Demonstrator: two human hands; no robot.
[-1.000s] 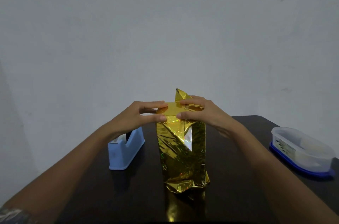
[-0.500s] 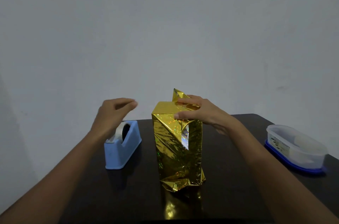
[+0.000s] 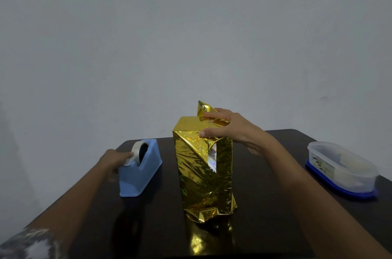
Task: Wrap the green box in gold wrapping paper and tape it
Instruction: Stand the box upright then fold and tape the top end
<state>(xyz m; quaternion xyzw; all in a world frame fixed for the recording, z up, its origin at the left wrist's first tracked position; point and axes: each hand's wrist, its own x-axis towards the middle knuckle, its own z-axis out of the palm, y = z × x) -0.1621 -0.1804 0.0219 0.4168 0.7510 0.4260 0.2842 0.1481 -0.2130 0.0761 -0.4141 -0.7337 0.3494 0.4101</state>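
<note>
To my right on the dark glossy surface (image 3: 265, 212) sits a clear oblong plastic container (image 3: 341, 168) on a blue lid, contents perhaps pale, blurred.

Dark glossy table (image 3: 265, 227), bearing 3 things: blue tape dispenser (image 3: 139, 171) left, upright gold-wrapped box (image 3: 204, 174) centre, clear lidded container (image 3: 341, 168) right.

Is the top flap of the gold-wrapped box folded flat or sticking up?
Partly up: one corner of the gold paper pokes above the right hand pressing the fold down.
</note>
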